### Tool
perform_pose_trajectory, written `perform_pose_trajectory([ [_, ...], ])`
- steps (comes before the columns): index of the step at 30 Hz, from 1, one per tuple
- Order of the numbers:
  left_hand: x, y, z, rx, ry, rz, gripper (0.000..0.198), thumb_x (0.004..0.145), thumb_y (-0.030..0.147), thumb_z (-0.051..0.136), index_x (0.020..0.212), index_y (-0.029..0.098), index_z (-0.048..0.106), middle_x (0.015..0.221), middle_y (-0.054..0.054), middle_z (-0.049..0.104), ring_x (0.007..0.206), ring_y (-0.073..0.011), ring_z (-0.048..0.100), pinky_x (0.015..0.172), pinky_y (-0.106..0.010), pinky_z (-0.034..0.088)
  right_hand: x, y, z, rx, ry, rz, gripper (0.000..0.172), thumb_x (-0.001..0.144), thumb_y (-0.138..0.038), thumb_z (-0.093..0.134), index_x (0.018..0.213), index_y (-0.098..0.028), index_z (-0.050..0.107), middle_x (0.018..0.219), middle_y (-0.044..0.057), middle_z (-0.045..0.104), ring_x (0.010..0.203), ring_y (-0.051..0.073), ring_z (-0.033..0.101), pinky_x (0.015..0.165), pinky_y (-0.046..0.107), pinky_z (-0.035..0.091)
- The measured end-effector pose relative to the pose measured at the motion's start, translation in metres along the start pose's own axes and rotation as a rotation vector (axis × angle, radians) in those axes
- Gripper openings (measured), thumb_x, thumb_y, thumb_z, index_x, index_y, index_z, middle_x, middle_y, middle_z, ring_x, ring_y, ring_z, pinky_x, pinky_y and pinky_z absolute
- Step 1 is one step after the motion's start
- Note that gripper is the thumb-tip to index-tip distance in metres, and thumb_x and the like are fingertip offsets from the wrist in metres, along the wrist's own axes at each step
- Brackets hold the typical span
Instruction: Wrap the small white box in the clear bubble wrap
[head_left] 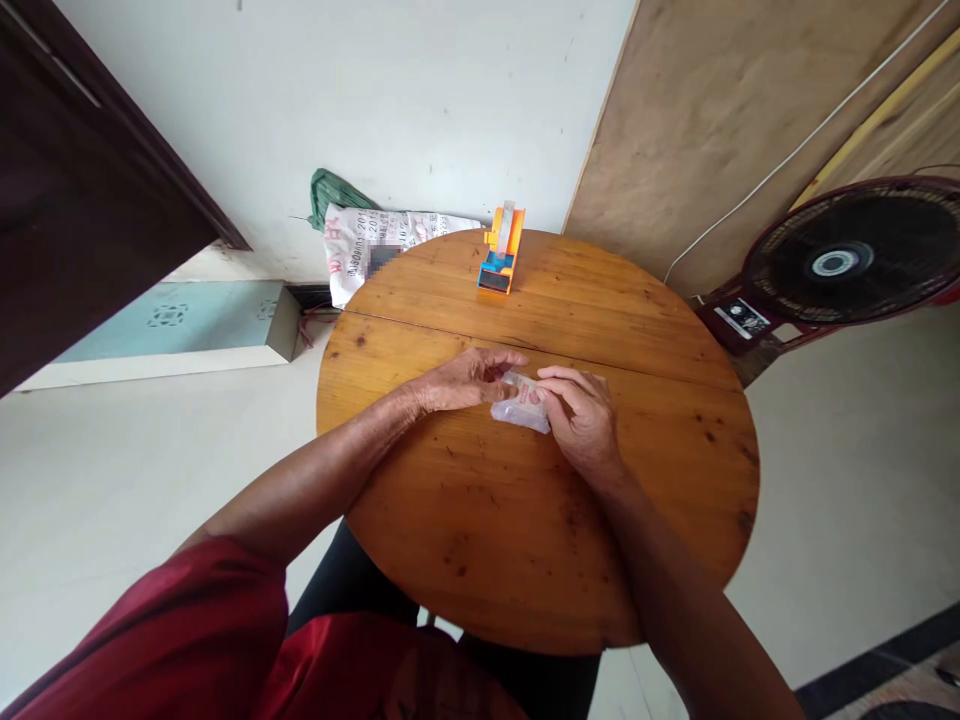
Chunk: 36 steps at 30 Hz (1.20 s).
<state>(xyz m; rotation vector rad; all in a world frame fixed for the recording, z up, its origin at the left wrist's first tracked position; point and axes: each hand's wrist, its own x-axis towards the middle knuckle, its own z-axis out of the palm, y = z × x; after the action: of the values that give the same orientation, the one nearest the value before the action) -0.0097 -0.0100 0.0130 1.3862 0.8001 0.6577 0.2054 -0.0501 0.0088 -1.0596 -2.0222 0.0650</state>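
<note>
Round wooden table [510, 500] beneath hands [589, 420] and packet [517, 413]; white wall [420, 110] beyond.

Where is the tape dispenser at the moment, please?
In the head view, the tape dispenser stands near the far edge of the wooden table, slightly right of centre, with the printed white sack to its left.

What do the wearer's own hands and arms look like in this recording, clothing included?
The left hand and right hand are ungloved, with no watch or bracelet visible. A loose, dark red short sleeve covers the upper left arm; the right arm is bare as far as it shows, its sleeve out of view.
</note>
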Motion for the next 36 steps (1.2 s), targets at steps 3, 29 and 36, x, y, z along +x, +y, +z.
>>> perform_pose_trajectory([
  [3, 0.000, -0.001, 0.002, -0.059, -0.034, 0.016, 0.058, 0.074, 0.030, 0.079, 0.126, 0.014, 0.059, 0.092, -0.001, 0.066, 0.081, -0.0126, 0.059, 0.078, -0.028, 0.045, 0.001, 0.000, -0.001, 0.054, 0.014, 0.048, 0.014, 0.095, -0.021, 0.057, 0.088, -0.023, 0.069, 0.104, 0.005, 0.076, 0.097, 0.022, 0.070, 0.088, 0.040, 0.047],
  [29, -0.009, 0.014, 0.007, 0.036, -0.108, 0.087, 0.044, 0.085, 0.050, 0.070, 0.117, 0.021, 0.068, 0.115, -0.006, 0.070, 0.103, -0.0218, 0.062, 0.089, -0.032, 0.045, 0.009, 0.033, -0.005, 0.610, 0.298, 0.753, 0.024, 0.082, -0.043, 0.066, 0.085, -0.020, 0.069, 0.080, 0.003, 0.071, 0.078, 0.019, 0.065, 0.079, 0.036, 0.052],
  [36, -0.006, 0.010, 0.005, 0.137, -0.116, 0.036, 0.053, 0.087, 0.064, 0.058, 0.097, 0.016, 0.078, 0.069, -0.002, 0.060, 0.063, -0.0138, 0.048, 0.064, -0.029, 0.039, 0.010, 0.042, -0.001, 0.566, 0.348, 0.762, 0.026, 0.082, -0.044, 0.065, 0.085, -0.019, 0.070, 0.082, 0.003, 0.072, 0.079, 0.018, 0.065, 0.077, 0.034, 0.051],
])
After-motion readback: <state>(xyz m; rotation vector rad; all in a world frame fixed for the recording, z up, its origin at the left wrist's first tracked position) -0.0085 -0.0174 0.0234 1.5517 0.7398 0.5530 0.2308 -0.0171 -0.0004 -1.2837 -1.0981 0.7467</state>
